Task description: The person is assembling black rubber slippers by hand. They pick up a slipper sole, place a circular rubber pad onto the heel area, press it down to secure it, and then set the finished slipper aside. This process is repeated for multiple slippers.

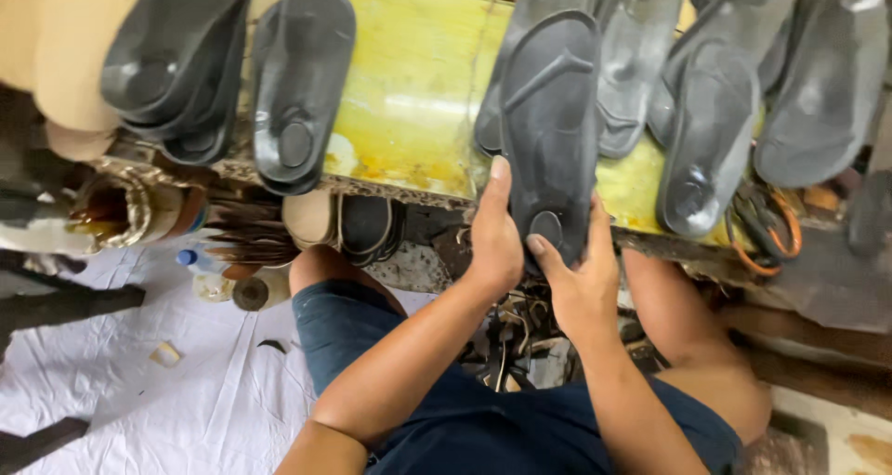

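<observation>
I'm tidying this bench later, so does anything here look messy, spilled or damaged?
Yes. The yellow table top is stained brown and crusted along its front edge, like dried glue. A tin beside it is caked with brown drips. Scraps lie on the white sheet. The sole held by the left hand and right hand looks intact.
</observation>
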